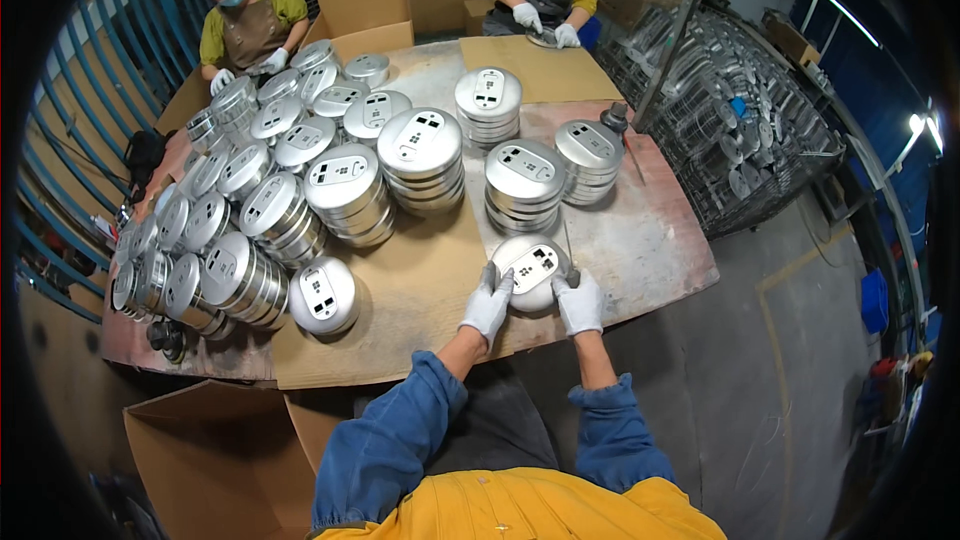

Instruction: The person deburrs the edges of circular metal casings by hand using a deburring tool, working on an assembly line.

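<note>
I see the round metal cover (pixel 531 265) at the table's near edge, printed face up. My left hand (pixel 487 308) grips its left rim and my right hand (pixel 580 305) its right rim, gloved fingers pinching the sides; fingertips underneath I cannot make out. Just beyond stands a stack of covers (pixel 524 185); a loose cover (pixel 323 296) lies left, on cardboard (pixel 420 305).

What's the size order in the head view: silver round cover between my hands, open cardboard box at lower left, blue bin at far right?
1. Open cardboard box
2. Silver round cover
3. Blue bin; it's farther away, so true size is unsure.
</note>
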